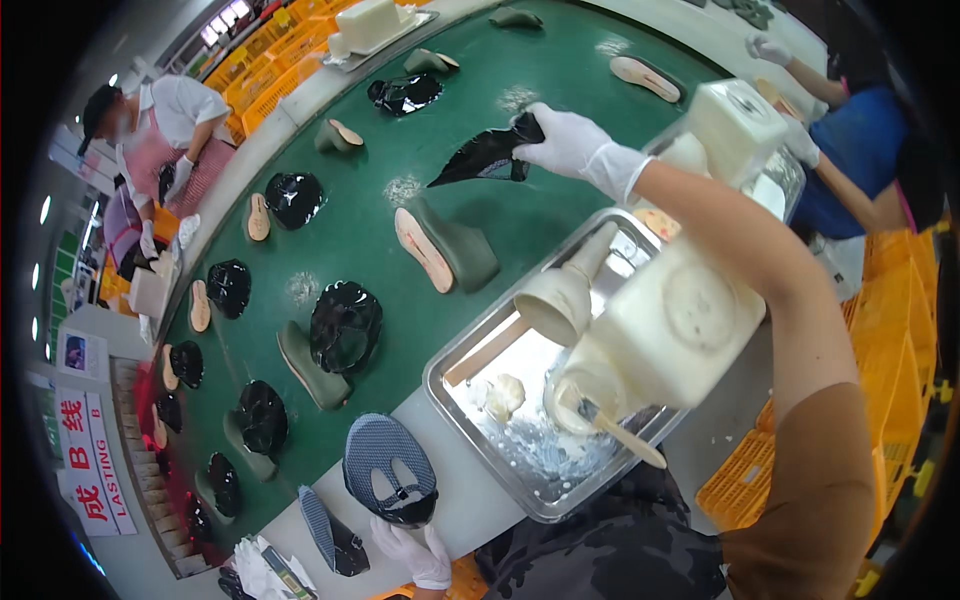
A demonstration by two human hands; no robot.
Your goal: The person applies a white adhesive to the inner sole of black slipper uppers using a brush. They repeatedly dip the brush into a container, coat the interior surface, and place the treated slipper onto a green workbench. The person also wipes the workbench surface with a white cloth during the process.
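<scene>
My right hand [572,142], in a white glove, reaches over the green conveyor belt [550,60] and pinches a glossy black shoe upper [488,155] by one end. Its pointed other end hangs to the left. Below it lies a green shoe last [455,245] with a pale insole on its sole. At the near table edge my gloved left hand [412,552] is closed at the black lower end of a shoe upper [385,450] with blue-grey patterned lining; its fingertips are partly hidden. Beside that hand lies another patterned upper [330,530].
A metal tray [475,450] holds a cream container [690,310], a funnel-like cup [553,303] and a brush [625,440]. Several lasts and black uppers line the belt. Co-workers stand at far left [185,130] and right [850,150]. Orange crates [890,330] stand at right.
</scene>
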